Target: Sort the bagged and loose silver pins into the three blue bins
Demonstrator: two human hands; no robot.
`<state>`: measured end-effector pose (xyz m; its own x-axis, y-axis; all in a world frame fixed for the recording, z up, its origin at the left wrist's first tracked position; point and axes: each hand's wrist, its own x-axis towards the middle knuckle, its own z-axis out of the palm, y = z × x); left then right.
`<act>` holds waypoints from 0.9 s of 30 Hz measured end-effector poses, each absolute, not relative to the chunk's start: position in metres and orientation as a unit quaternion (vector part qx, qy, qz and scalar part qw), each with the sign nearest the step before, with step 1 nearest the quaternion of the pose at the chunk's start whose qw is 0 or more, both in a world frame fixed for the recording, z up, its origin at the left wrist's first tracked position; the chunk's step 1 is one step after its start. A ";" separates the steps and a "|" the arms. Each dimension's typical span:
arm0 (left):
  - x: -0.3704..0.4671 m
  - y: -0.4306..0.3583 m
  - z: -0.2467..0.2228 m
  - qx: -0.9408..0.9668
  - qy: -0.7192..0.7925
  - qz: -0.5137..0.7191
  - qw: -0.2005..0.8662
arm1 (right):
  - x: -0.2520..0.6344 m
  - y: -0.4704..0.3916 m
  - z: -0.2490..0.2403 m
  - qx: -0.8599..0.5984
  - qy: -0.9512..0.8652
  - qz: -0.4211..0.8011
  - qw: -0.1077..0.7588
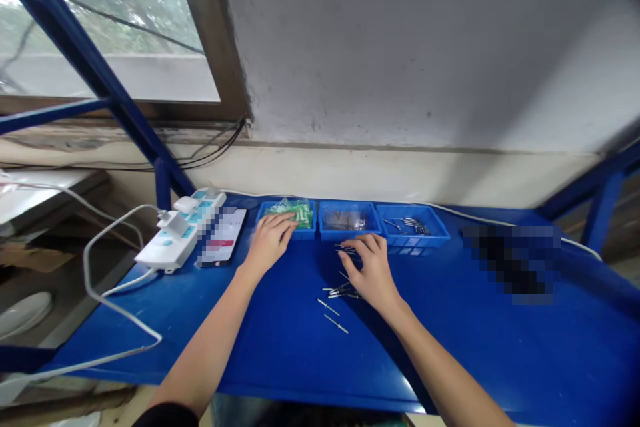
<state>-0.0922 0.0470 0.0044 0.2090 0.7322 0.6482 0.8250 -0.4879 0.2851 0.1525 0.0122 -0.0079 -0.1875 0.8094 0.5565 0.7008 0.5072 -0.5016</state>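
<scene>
My left hand (270, 237) reaches over the front left of a blue bin (304, 235) with green packaged pieces (301, 215) in it. Its fingers are stretched out with the thumb a little apart, and nothing shows in its grasp. In front of the middle blue bin (350, 235), my right hand (373, 270) is curled, thumb towards fingers, around several thin metal blind rivets (346, 248). Below it, more blind rivets (341, 291) lie in a loose heap on the blue tabletop (295, 347), with single ones (336, 323) nearer the front.
Clear bagged pieces (345, 219) fill the middle bin. The right blue bin (430, 239) holds more rivets. At left are a white power strip (170, 247) with plugs, its looping cable (90, 273) and a phone (225, 237). A blurred dark object (515, 260) lies right.
</scene>
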 end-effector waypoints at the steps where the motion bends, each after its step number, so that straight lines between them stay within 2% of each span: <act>1: -0.092 0.048 0.001 -0.778 -0.526 -0.341 0.038 | 0.153 0.013 -0.009 -0.496 -0.768 0.077 0.398; 6: -0.088 0.044 -0.002 -0.762 -0.571 -0.304 0.006 | 0.155 0.015 -0.010 -0.499 -0.781 0.124 0.355; 20: -0.086 0.042 -0.010 -0.783 -0.548 -0.280 0.084 | 0.170 0.022 -0.011 -0.468 -0.828 0.096 0.294; 24: -0.074 0.038 -0.010 -0.772 -0.534 -0.327 0.107 | 0.179 0.027 -0.005 -0.451 -0.830 0.120 0.307; 27: -0.053 0.024 -0.005 -0.809 -0.465 -0.352 0.069 | 0.187 0.034 -0.006 -0.472 -0.807 0.134 0.329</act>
